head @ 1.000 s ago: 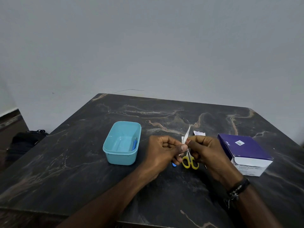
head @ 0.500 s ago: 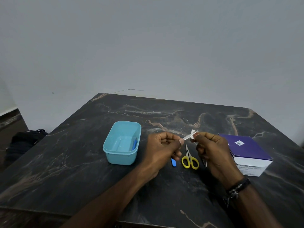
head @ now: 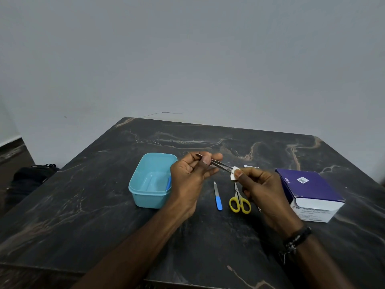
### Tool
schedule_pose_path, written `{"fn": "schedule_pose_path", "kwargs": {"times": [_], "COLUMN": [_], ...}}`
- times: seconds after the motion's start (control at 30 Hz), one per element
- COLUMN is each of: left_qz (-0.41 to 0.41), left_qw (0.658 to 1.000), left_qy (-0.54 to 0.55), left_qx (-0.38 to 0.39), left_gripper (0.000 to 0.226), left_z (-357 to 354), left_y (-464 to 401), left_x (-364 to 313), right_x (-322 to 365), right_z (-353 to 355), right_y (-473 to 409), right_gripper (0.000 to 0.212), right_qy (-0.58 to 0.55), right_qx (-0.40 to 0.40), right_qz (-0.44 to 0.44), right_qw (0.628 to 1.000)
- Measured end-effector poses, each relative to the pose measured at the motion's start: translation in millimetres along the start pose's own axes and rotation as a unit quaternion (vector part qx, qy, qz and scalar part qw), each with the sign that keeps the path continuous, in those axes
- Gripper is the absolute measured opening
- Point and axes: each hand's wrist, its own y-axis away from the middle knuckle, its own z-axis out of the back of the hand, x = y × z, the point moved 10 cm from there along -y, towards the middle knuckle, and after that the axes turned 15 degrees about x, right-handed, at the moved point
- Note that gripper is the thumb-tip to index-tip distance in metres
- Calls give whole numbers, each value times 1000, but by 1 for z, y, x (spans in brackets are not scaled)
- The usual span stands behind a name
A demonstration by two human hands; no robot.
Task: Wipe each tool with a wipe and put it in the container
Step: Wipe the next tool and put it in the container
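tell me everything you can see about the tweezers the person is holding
The tweezers are slim, dark grey and metallic-looking, two thin arms lying close together. They are held in the air above the table, slanting down to the right. The left hand pinches the upper end between thumb and fingers. The right hand pinches a small white wipe around the lower tip, which is hidden inside it.

Table (head: pixel 208 243): dark marble-patterned top, tan and white veining. Wall (head: pixel 187 59): plain pale grey, evenly lit. Floor (head: pixel 12 155): dark strip at left. Black bag (head: pixel 31 178): beside table's left edge.
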Motion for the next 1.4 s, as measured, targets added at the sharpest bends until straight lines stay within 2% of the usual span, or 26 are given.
{"fn": "schedule_pose_path", "kwargs": {"times": [0.13, 0.23, 0.47, 0.63, 0.83, 1.0, 1.4], "left_qz": [7, 52, 130, 161, 151, 153, 153], "left_qw": [999, 996, 977, 969, 960, 957, 954], "left_qy": [-40, -65, -154, -151, -173, -184, -172], "left_qx": [5, 28, 67, 113, 162, 166, 190], "left_gripper": [12, 19, 27, 28, 34, 52, 63], "left_z": [0, -4, -13, -22, -33, -34, -41], "left_y": [2, 4, 8, 9, 12, 13, 15], "left_x": [1, 9, 28, 38, 37, 38, 39], "right_x": [1, 0, 2, 1, 3, 5, 8], "right_z": [10, 11, 9, 6, 2, -2, -9], "right_y": [3, 3, 4, 4, 5, 6, 6], "right_gripper": [15, 14, 15, 15, 15, 15, 15], "right_qy": [5, -3, -15, -23, -16, -35, -62], "right_qx": [-41, -47, -39, -28, -20, -14, 19], "right_qz": [2, -6, -8, -9, -14, -13, 8], "right_qw": [999, 999, 999, 999, 1000, 999, 998]}}
